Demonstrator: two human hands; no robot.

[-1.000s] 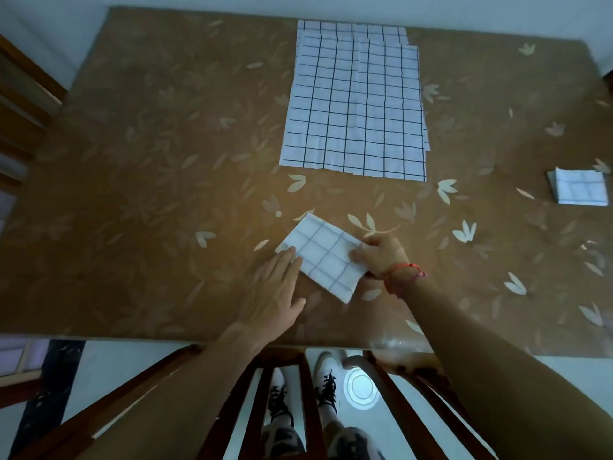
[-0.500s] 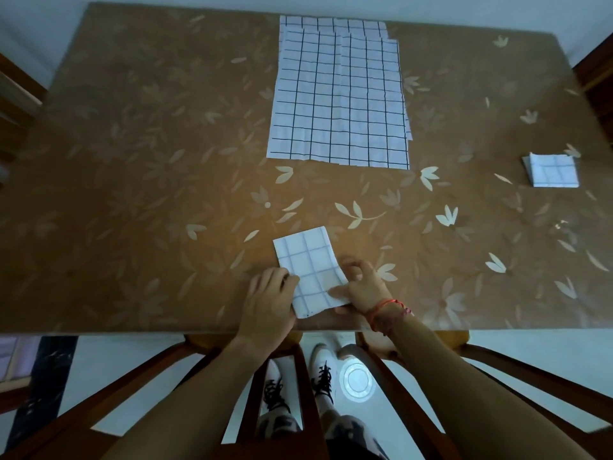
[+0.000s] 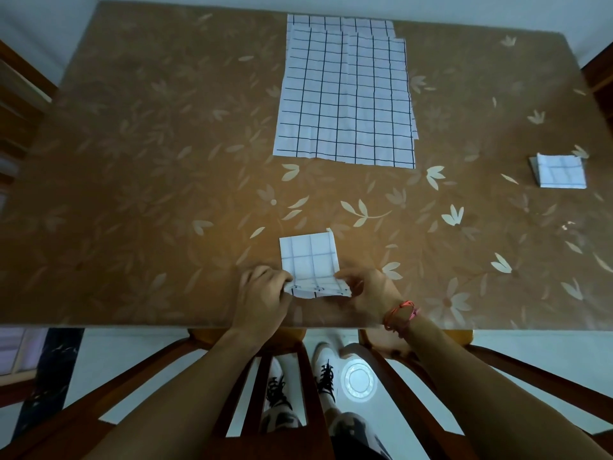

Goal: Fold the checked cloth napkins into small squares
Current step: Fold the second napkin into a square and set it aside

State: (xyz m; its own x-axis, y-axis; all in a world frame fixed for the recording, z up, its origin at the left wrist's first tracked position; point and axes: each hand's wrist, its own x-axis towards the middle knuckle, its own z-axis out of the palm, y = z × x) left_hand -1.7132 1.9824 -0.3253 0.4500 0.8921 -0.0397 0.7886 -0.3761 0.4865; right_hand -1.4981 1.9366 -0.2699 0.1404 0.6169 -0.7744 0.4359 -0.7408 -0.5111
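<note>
A partly folded white checked napkin [image 3: 310, 260] lies near the table's front edge, straight to me. My left hand [image 3: 262, 295] pinches its near left corner and my right hand [image 3: 368, 292] pinches its near right corner. The near edge is lifted slightly off the table between them. A stack of flat unfolded checked napkins [image 3: 345, 94] lies at the far middle of the table. One napkin folded into a small square [image 3: 560, 171] sits at the right.
The brown table [image 3: 149, 161] carries a pale leaf pattern. Wooden chair backs [image 3: 292, 376] stand right below the front edge, with my shoes visible between them. More dark wooden chairs stand at the left and right edges.
The napkin has turned from slanted to square with me and come nearer the front edge. Both hands went from lying on it to pinching its near corners and lifting that edge.
</note>
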